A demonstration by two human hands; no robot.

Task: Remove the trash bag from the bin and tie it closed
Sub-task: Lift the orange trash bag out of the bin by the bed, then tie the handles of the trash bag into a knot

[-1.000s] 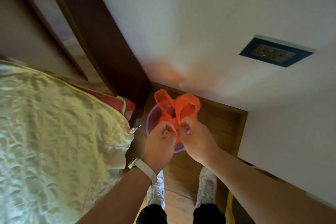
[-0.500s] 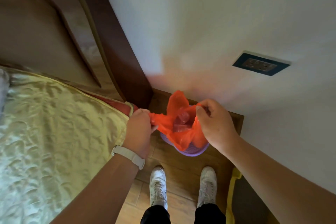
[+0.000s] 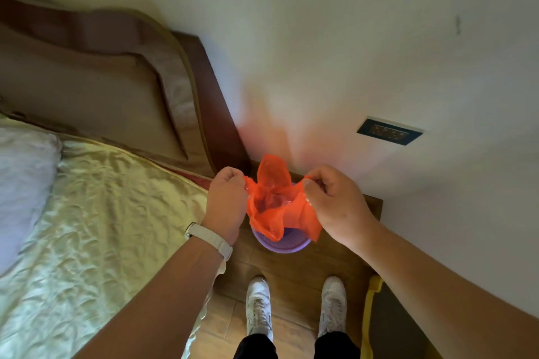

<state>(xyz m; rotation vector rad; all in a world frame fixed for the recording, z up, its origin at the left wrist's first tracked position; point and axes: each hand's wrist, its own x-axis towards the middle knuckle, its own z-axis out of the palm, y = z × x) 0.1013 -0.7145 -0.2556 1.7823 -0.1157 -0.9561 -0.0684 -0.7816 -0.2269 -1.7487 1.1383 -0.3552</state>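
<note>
Left hand and right hand raised apart, each fisted on an opposite edge of the orange trash bag, stretched above the purple bin. Bed close left, wall just behind.

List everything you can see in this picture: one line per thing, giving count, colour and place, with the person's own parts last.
trash bag: 1, orange, held open over the bin
bin: 1, purple, on the floor by the wall
bed cover: 1, pale yellow, left
pillow: 1, white, far left
headboard: 1, dark brown, against the wall
wall socket: 1, dark, right wall
shoes: 2, white, bottom centre
wristband: 1, white, left wrist
left hand: 1, gripping the bag's left edge
right hand: 1, gripping its right edge
</note>
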